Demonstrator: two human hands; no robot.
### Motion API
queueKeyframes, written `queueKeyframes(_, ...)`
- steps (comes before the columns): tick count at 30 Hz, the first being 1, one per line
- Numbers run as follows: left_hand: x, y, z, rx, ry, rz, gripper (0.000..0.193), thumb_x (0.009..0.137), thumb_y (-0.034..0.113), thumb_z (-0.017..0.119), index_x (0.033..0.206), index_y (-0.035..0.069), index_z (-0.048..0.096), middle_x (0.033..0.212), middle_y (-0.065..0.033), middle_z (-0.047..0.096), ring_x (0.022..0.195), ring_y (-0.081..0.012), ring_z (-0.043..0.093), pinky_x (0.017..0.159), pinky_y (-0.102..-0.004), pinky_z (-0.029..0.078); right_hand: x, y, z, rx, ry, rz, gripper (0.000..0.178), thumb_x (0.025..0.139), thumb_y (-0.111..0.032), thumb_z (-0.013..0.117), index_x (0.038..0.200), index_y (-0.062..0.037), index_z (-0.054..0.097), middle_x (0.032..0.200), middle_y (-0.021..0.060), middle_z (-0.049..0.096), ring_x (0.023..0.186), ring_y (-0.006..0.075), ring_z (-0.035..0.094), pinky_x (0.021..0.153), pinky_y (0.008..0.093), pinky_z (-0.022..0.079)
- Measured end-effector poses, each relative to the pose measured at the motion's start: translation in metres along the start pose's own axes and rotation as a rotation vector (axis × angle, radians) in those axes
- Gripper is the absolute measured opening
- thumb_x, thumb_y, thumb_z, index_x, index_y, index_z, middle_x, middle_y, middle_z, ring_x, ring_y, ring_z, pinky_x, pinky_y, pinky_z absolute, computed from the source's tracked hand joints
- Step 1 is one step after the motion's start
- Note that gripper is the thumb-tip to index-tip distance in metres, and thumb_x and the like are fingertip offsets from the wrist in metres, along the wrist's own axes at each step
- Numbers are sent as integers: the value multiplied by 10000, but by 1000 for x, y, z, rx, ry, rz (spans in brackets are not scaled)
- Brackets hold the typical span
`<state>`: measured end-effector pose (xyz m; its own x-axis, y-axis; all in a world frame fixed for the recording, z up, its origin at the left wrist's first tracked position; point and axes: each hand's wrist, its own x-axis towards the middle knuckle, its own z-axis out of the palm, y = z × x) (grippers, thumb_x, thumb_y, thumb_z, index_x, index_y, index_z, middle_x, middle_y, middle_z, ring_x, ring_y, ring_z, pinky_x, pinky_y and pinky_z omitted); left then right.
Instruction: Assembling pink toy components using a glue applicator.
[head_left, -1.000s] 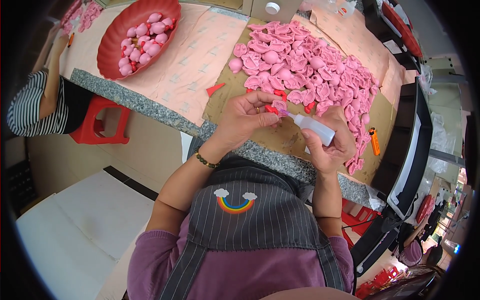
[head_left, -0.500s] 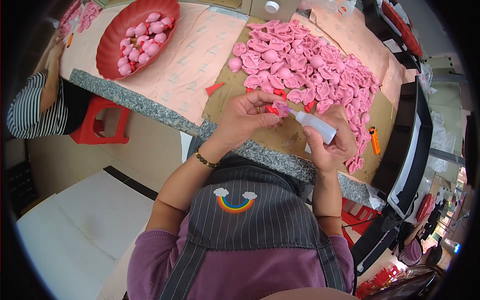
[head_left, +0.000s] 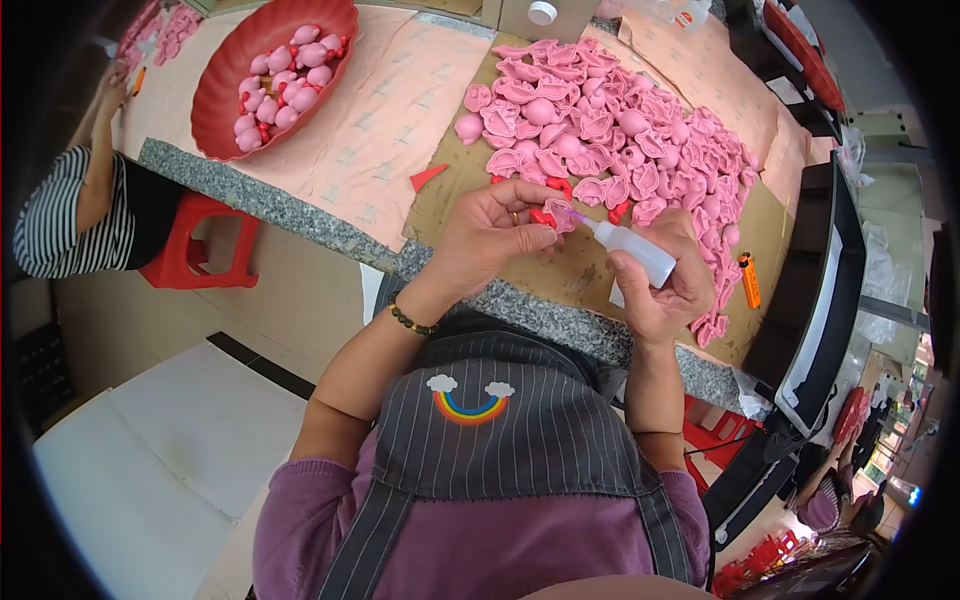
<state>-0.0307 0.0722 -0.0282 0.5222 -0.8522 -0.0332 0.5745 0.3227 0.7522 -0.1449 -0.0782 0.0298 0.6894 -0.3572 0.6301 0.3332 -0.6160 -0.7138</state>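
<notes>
Between the thumb and fingers of my left hand (head_left: 497,232) is a small pink moulded shell (head_left: 562,216) with a red piece (head_left: 541,217) at its side. My right hand (head_left: 668,283) is wrapped round a white squeeze bottle (head_left: 640,254), tilted so that its thin purple-tinged nozzle (head_left: 584,220) points at the shell, at or very near its edge. Loose red pieces (head_left: 619,212) lie just beyond my hands. Past them spreads a big pile of pink moulded shells (head_left: 600,120), with some rounded ones among them.
A red fluted bowl (head_left: 215,110) holding pink and red pieces stands at the far left. An orange lighter (head_left: 749,281) lies to the right, beside a black case (head_left: 820,290). Another person in a striped top (head_left: 60,215) is at the table's left end, near a red stool (head_left: 205,240).
The bottle and its nozzle have shifted very slightly right, a little away from the shell. My left hand keeps its hold, almost still.
</notes>
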Motion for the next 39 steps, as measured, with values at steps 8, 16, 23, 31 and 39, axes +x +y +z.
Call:
queueKeyframes(8,1,0,0,2,-11,6,343,822,15,599,1147,-30,502,1100,-138,588,957,-167,604,743,-275,514,1,0,-1,-13,-19,14,171,671,-34,695,789,25,587,682,73,554,619,152,451,598,284,341)
queueKeyframes(16,0,0,1,-12,13,13,337,822,5,595,1145,-26,503,1077,-135,596,955,-170,600,744,-277,511,0,2,-1,-31,-17,23,164,672,-26,692,789,24,589,679,66,552,617,146,448,597,277,338)
queueKeyframes(23,0,-1,-1,-22,20,12,340,823,6,593,1149,-21,500,1052,-135,604,938,-172,601,745,-279,508,0,3,-2,-20,2,30,152,681,-16,683,795,25,591,667,54,539,615,139,441,591,271,331)
queueKeyframes(31,2,2,6,-74,81,40,377,800,-29,606,1162,-35,501,991,-108,606,830,-150,612,708,-259,511,0,4,-2,-21,17,41,147,679,-1,679,793,26,591,665,52,536,613,132,437,576,263,321)
queueKeyframes(39,2,2,4,-57,57,71,376,812,-21,593,1175,-18,497,1037,-121,595,878,-161,606,744,-275,509,-1,3,-1,-32,12,43,137,683,0,678,783,27,589,654,48,522,606,130,433,582,262,320)
